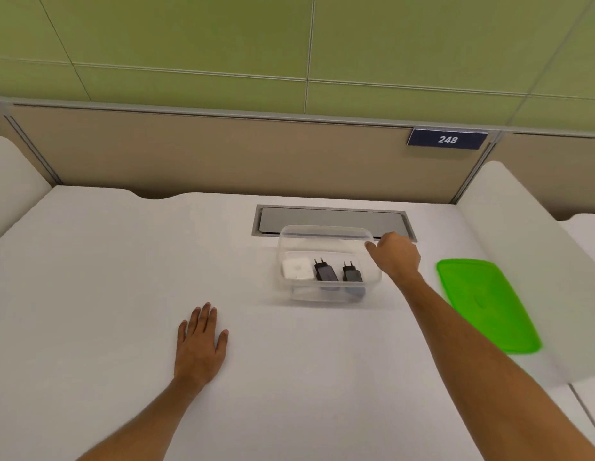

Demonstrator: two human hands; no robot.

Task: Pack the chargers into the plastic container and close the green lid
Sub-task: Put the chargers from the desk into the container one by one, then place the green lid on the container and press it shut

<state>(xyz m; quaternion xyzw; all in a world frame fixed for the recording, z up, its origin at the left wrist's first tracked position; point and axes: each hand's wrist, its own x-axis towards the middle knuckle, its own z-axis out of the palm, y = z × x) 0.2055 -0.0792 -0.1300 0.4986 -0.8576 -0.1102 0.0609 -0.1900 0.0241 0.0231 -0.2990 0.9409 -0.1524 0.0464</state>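
Plastic container (pixel 327 239) holds 3 chargers (pixel 326 270) | green lid (pixel 485 302) off, right

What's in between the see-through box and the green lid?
In the head view, the person's right hand and forearm cross that gap, hand at the plastic container's right rim. Otherwise only bare white table reaches the green lid.

Clear plastic container (pixel 327 264), open, upright on the white surface (pixel 123 277). Inside, side by side: a white charger (pixel 297 269) at left, then two black chargers (pixel 325 271) (pixel 351 272) with prongs pointing away from the viewer. Green lid (pixel 485 304), flat on the surface, well apart to the container's right.
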